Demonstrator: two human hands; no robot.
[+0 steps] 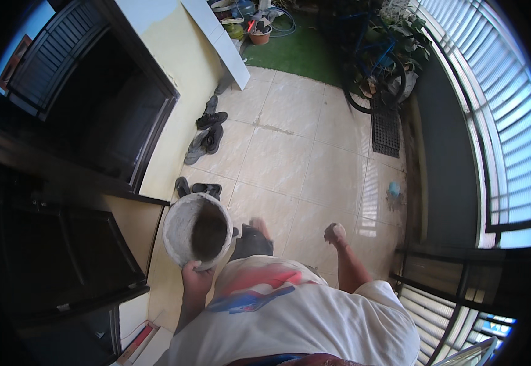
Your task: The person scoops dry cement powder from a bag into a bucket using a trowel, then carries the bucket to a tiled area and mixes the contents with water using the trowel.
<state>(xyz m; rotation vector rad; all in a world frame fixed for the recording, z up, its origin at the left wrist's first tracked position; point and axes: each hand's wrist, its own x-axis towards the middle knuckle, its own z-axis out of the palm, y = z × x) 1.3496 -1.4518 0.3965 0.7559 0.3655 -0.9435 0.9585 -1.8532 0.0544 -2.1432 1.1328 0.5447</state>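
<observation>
My left hand (196, 277) grips the near rim of a round grey concrete pot (182, 227), which I carry at waist height on my left side. The pot's mouth faces up and its inside is dark; I cannot tell what it holds. My right hand (334, 232) hangs out to my right with the fingers curled into a loose fist and nothing visible in it. My white shirt with a red and blue print fills the lower middle, and one knee and foot show just ahead of it.
Cream floor tiles (290, 158) stretch ahead. Several dark sandals (207, 131) lie along the yellow wall beside a dark doorway (107, 116). A floor drain grate (385, 129), a bicycle (375, 67) and plants stand at far right, green mat (296, 52) beyond, metal railing (497, 122) on right.
</observation>
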